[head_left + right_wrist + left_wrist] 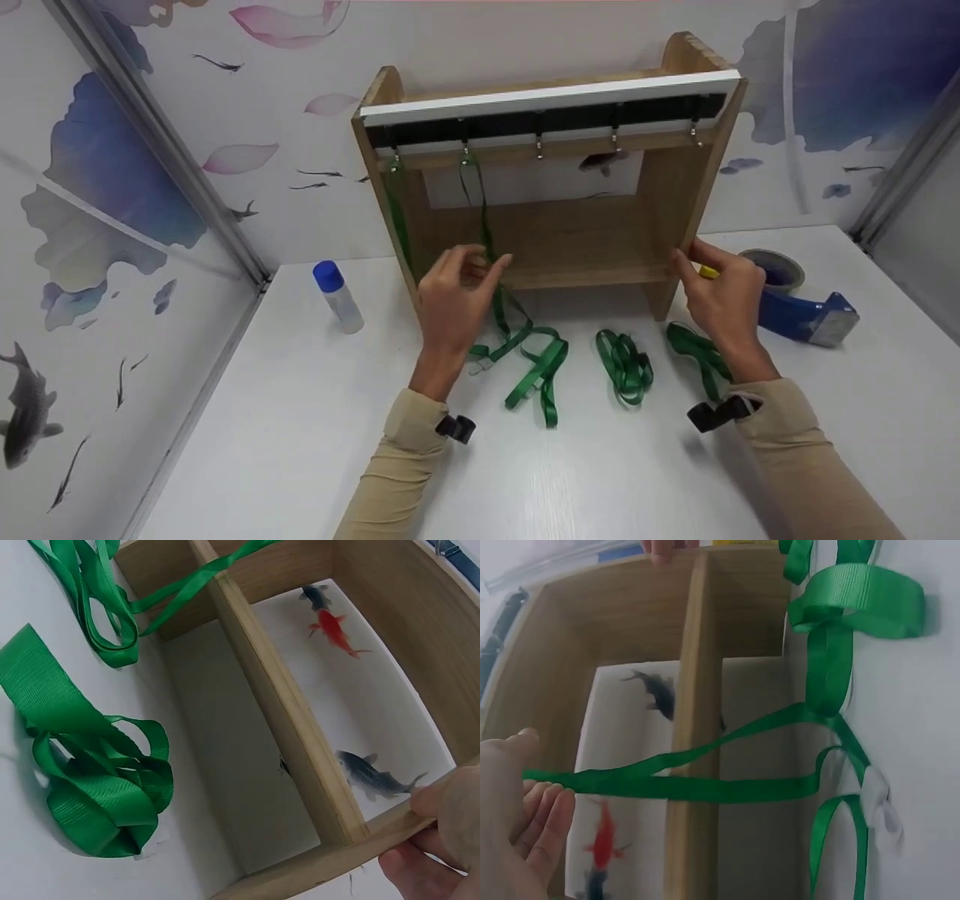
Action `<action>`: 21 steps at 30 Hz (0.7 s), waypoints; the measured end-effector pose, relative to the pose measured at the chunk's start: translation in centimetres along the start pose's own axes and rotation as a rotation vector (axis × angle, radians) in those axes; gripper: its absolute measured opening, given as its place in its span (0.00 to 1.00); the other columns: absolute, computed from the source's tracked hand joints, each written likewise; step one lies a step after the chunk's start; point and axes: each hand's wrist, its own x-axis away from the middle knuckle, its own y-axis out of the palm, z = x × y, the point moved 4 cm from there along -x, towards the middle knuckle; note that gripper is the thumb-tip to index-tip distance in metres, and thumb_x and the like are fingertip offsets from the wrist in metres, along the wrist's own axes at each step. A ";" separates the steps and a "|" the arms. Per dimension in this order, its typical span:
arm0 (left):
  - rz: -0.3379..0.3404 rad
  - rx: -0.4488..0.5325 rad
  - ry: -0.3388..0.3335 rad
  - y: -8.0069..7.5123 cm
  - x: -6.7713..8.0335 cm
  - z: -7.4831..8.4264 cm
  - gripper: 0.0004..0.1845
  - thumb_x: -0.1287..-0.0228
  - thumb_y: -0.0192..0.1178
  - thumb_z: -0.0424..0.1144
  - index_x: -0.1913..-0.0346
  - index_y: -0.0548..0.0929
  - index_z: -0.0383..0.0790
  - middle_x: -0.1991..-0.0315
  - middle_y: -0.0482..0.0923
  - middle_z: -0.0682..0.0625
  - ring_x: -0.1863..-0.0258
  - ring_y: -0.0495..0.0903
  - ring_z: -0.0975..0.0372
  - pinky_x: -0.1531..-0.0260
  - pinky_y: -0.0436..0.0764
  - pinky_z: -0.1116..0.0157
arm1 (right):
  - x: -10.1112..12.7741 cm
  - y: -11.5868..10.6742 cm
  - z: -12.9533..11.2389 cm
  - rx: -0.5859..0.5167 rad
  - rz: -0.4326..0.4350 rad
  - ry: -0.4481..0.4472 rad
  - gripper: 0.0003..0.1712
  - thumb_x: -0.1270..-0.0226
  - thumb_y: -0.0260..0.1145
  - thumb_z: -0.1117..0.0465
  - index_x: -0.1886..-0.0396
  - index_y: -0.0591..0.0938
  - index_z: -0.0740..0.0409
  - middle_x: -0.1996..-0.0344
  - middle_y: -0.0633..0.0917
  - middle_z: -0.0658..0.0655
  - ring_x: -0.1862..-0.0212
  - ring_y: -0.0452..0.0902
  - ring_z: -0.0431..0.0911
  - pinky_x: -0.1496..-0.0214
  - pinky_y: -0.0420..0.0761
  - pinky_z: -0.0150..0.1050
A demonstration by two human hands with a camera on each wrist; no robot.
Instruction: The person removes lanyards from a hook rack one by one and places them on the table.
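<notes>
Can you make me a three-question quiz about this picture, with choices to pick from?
1. Where is the bottle with the blue cap?
A. on the table left of the wooden rack
B. on top of the rack
C. in the right hand

2. What colour are the straps lying on the table?
A. red
B. green
C. yellow

3. What is the left hand doing?
A. lying flat on the table
B. pinching a hanging strap
C. holding the tape dispenser

Answers: 1 A, it stands on the white table left of the rack. 2 B, every strap is green. 3 B, its fingers close on the strap that hangs from a hook, while the right hand grips the rack's side.
</notes>
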 end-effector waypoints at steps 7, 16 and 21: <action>0.005 0.003 -0.026 1.5 -0.7 -0.8 0.15 0.30 0.75 0.47 0.55 0.87 0.38 0.64 0.89 0.46 0.64 0.91 0.60 0.59 0.93 0.67 | 0.0 -0.1 0.1 -0.016 0.032 -0.033 0.22 0.20 0.70 0.51 0.33 0.86 0.54 0.39 0.90 0.60 0.34 0.86 0.59 0.38 0.88 0.46; 0.012 -0.073 -0.033 0.8 -0.9 -1.4 0.11 0.27 0.73 0.41 0.50 0.89 0.37 0.58 0.93 0.44 0.59 0.94 0.55 0.55 0.93 0.64 | 0.2 -0.2 0.1 -0.001 0.026 -0.004 0.23 0.19 0.69 0.50 0.32 0.86 0.54 0.37 0.88 0.59 0.32 0.85 0.58 0.38 0.87 0.50; 0.025 -0.039 -0.036 -0.4 -1.3 -1.6 0.09 0.25 0.71 0.38 0.51 0.92 0.37 0.58 0.93 0.43 0.59 0.94 0.54 0.53 0.93 0.62 | 0.3 0.1 0.2 0.003 0.023 -0.013 0.24 0.19 0.68 0.49 0.32 0.86 0.54 0.37 0.89 0.58 0.32 0.85 0.57 0.39 0.87 0.47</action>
